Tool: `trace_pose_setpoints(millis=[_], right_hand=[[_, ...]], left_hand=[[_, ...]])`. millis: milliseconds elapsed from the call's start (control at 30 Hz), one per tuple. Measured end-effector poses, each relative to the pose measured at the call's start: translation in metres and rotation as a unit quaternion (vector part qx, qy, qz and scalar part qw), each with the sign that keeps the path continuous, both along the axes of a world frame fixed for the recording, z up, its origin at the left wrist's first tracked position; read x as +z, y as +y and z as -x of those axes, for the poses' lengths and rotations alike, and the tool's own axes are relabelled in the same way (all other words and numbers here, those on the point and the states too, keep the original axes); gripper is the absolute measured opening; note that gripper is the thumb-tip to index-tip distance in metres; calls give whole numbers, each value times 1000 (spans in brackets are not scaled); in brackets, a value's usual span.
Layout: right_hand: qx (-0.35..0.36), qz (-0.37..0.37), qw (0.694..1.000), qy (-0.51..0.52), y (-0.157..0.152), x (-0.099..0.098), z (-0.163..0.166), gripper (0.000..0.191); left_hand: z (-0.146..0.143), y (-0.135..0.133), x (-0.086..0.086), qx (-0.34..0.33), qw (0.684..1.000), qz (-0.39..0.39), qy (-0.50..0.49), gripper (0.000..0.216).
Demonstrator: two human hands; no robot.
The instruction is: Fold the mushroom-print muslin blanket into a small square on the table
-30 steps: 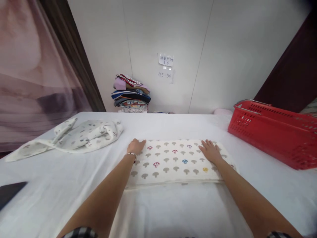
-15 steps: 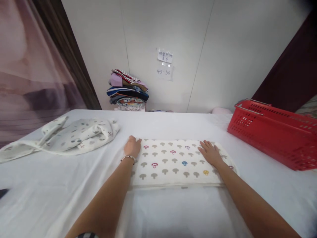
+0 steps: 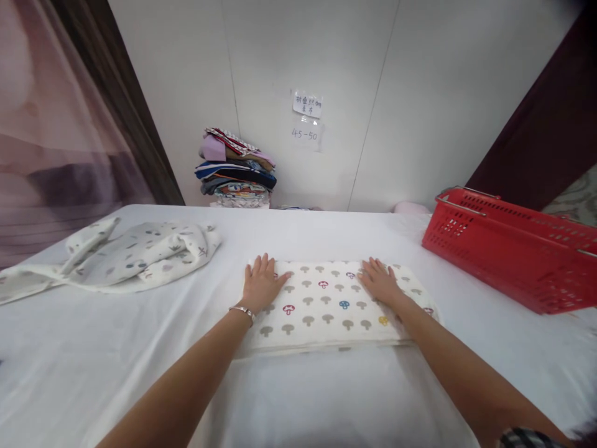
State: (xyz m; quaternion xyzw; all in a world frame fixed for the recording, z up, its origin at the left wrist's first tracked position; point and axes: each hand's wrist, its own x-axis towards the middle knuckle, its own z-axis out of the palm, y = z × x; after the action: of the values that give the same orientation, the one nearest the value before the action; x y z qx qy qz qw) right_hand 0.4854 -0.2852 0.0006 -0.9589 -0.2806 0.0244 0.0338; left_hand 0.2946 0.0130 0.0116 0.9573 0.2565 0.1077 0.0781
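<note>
A white cloth [image 3: 317, 317] printed with grey, red, blue and yellow mushrooms lies folded into a long rectangle on the white-covered table [image 3: 354, 398]. My left hand [image 3: 261, 285] rests flat on its left end, fingers spread, with a bracelet at the wrist. Toward the right end, my right hand [image 3: 380, 283] also presses flat on the cloth, fingers apart. Neither hand grips anything.
At the left lies a crumpled white cloth [image 3: 153, 255] with a leaf-like print. A red plastic basket [image 3: 508, 249] stands on the right. Behind the table, a stack of folded fabrics [image 3: 237, 171] leans near the wall, below handwritten signs [image 3: 306, 118].
My left hand has gone from the cloth's left edge onto its top, its fingers now spread. The right hand has slid slightly left. The camera view has shifted a little.
</note>
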Motion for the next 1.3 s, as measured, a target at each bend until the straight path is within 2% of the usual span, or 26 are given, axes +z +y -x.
trace_pose_setpoints(millis=[100,200,333,433,533,633,767,933,1000,1100,1200,1300], right_hand=[[21,-2,1000,11,11,-2,6,63],[18,-4,999,39,11,0,3,63],[-40,7,999,34,-13,7,-10,61],[-91,21,996,5,-36,3,-19,61],[-89,17,996,-6,-47,-5,-23,61],[-85,8,996,-5,-45,-6,-23,61],[-96,-36,994,43,-50,7,-28,59],[-202,-117,970,61,-101,20,-33,63],[-239,-132,957,96,-125,19,-32,63],[-268,-164,940,131,-149,17,-27,61],[-288,-171,927,166,-154,21,-18,54],[-304,-175,908,227,-148,31,-6,50]], left_hand=[[1,-1,-12,-10,1000,7,23,71],[0,3,-18,-15,1000,-9,24,74],[-1,4,-17,-14,999,-13,29,76],[-1,2,-14,-15,999,-10,31,76],[-1,-1,-13,-17,999,-9,30,76],[0,-3,-14,-15,1000,-5,26,76],[-1,0,-13,-16,1000,16,11,77],[5,-1,3,-3,996,94,3,73],[14,-9,10,-22,995,94,7,71],[33,-30,11,-93,994,53,31,67],[49,-47,2,-144,989,19,33,62],[54,-52,-7,-152,988,3,15,61]])
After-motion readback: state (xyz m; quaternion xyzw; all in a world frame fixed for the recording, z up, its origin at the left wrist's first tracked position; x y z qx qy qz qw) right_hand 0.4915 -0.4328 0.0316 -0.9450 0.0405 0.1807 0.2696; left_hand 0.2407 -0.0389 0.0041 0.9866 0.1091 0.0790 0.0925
